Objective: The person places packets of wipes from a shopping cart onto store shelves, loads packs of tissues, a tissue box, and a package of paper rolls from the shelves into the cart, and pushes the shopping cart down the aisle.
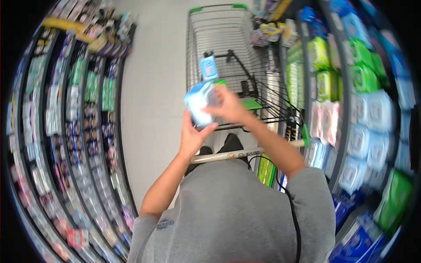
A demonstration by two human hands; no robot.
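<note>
A light blue and white pack (pixel 199 103) is held above the near end of the shopping cart (pixel 219 33). My left hand (pixel 193 136) grips its lower edge, thumb and fingers around it. On the pack's right side is my right hand (pixel 226 105), blurred by motion, with its fingers bent against the pack. Just beyond, a light blue bottle with a dark top (pixel 208 68) lies in the cart. Part of a green item (pixel 220 83) shows behind the pack.
The cart's handle (pixel 237 155) crosses in front of my body. Shelves of small packaged goods (pixel 74 114) line the left. Shelves on the right hold green packs (pixel 363 79) and light blue packs (pixel 379 109). A black cable (pixel 294 215) hangs over the grey shirt.
</note>
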